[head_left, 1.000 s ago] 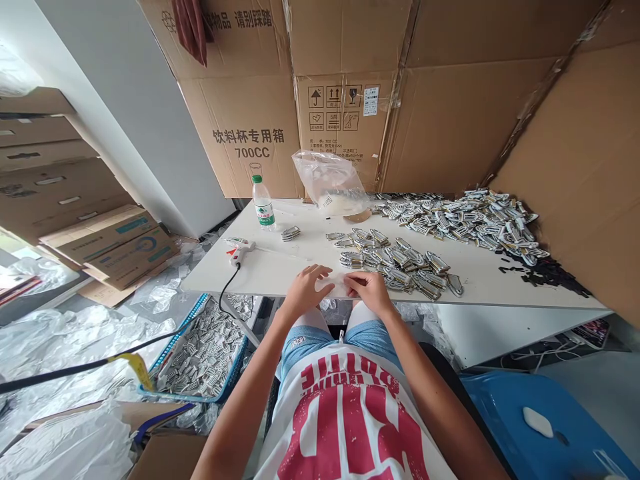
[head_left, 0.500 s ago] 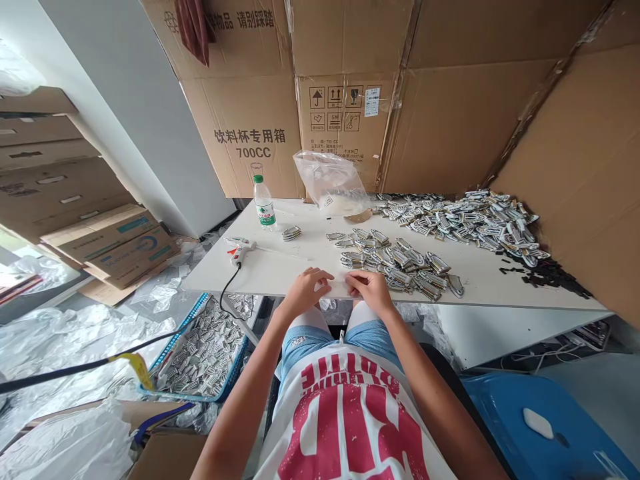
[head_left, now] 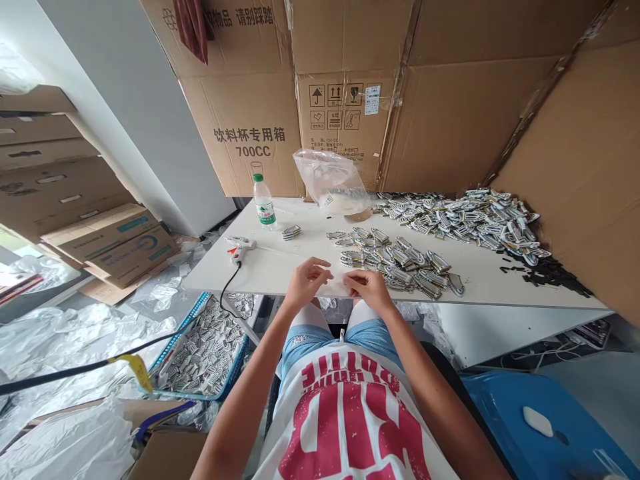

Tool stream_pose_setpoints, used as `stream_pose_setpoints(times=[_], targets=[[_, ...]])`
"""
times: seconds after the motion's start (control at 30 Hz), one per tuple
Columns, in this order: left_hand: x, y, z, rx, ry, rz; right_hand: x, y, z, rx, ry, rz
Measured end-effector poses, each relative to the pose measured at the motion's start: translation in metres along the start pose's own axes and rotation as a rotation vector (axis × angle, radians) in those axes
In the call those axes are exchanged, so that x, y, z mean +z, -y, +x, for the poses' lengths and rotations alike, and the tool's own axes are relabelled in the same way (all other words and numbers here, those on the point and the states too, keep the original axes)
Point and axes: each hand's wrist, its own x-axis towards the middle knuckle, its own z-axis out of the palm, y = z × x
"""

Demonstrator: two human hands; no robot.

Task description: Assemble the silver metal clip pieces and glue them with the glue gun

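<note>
Seated at the white table [head_left: 280, 267], both my hands at its near edge, just in front of my lap.

My left hand [head_left: 304, 283] is raised slightly off the tabletop, fingers loosely curled, thumb and forefinger drawn toward each other. Whether anything is pinched between them I cannot tell; the piece, if any, is too small to make out.

My right hand [head_left: 369, 288] rests on the table edge, fingers bent down with the tips against the surface. It sits close beside the left hand, a narrow gap between the two. I cannot tell whether it holds a piece.

Just beyond the right hand, nearly touching its fingertips: a loose heap of small silver metal clips [head_left: 400, 260]. A larger spread of the same clips [head_left: 465, 217] lies further back toward the right, well apart from my hands. Beside it, at the right edge, a scatter of small black pieces [head_left: 547, 273].

Left of my hands: a glue gun [head_left: 240, 248] lying on the table, its cord running over the edge. Behind it a water bottle [head_left: 263, 207] with a green cap, upright. A small stack of clips [head_left: 291, 233] lies just beside the bottle. A clear plastic bag [head_left: 331, 183] stands at the back, against the cardboard boxes [head_left: 250, 127].

On the floor to the left, a blue basket [head_left: 207, 353] filled with clips.
</note>
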Motion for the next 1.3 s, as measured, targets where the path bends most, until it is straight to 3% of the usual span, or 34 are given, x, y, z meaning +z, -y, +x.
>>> stream_pose_setpoints(times=[0.37, 0.53, 0.7, 0.9, 1.3], targets=[[0.014, 0.007, -0.002, -0.043, -0.096, 0.118, 0.0, 0.006, -0.003, 0.005, 0.041, 0.012], [0.017, 0.007, -0.004, -0.019, -0.091, 0.224, 0.0, 0.0, -0.002, -0.004, -0.067, -0.001], [0.016, 0.004, -0.007, 0.052, -0.011, 0.42, -0.001, -0.005, 0.001, -0.026, -0.208, -0.018], [0.017, 0.004, -0.008, 0.072, 0.086, 0.512, -0.001, -0.005, 0.002, -0.026, -0.197, -0.03], [0.005, 0.009, -0.004, 0.024, 0.138, 0.499, -0.002, -0.007, 0.003, -0.028, -0.171, -0.061]])
